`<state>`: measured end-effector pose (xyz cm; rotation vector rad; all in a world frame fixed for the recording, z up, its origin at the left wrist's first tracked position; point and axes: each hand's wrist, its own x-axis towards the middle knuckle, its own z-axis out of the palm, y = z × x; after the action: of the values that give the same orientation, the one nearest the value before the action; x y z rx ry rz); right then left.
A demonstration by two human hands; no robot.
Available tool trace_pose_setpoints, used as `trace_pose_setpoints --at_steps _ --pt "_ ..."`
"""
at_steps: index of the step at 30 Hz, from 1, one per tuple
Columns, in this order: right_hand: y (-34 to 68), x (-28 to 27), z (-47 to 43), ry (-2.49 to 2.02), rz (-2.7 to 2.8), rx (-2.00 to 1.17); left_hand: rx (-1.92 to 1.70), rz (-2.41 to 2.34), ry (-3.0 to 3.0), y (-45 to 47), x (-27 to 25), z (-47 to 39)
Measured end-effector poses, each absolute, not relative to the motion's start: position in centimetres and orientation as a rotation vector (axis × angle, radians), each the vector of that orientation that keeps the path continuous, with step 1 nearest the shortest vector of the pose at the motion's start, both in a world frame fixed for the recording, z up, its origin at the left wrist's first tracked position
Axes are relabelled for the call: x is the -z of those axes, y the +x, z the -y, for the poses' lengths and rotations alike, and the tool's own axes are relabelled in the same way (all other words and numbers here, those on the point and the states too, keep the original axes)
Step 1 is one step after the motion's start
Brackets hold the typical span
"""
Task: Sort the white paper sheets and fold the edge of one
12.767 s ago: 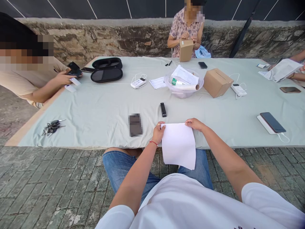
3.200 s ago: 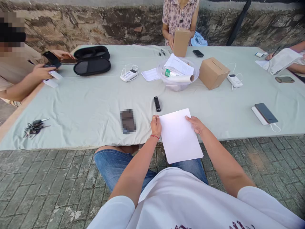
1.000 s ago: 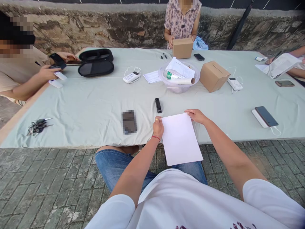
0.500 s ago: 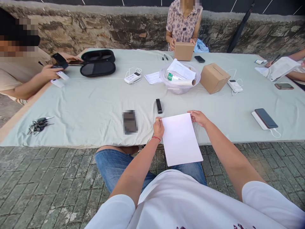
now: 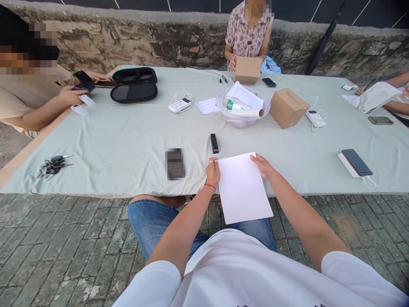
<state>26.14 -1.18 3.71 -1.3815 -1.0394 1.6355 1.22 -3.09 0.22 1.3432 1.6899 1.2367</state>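
Paper (image 5: pixel 245 192) is held at the near edge of the desk (image 5: pixel 134 140), poking out past it. Fingers (image 5: pixel 211 162) of the left hand (image 5: pixel 213 173) and right hand (image 5: pixel 264 167) are pinched shut on its sides. A small black thing (image 5: pixel 214 143) lies just beyond. Farther back sits a full bowl (image 5: pixel 240 122), with a brown box (image 5: pixel 289 108) on its right. Keys (image 5: pixel 53 166) lie near left.

Flat white paper (image 5: pixel 245 189), slightly askew
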Motion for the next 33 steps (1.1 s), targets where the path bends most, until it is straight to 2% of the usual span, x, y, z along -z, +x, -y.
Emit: trace_pose_setpoints --at_steps 5,16,20,25,33 --pt "26.3 -3.5 1.1 -1.316 1.02 -1.764 -1.234 -1.704 1.343 1.2 -0.2 3.1" --pt "26.5 -1.4 0.7 -1.342 1.016 -1.741 -1.219 -1.659 1.354 1.0 0.0 3.0" --pt "26.6 -1.0 0.8 -1.339 1.016 -1.725 -1.27 -1.485 1.21 0.3 -0.1 2.7" --pt "26.8 -0.6 0.7 -1.339 1.004 -1.702 -1.147 -1.275 1.051 -0.9 -0.4 2.7" --pt "26.6 -0.4 1.0 -1.311 1.038 -1.677 -1.066 -1.416 1.288 -1.0 -0.4 2.6"
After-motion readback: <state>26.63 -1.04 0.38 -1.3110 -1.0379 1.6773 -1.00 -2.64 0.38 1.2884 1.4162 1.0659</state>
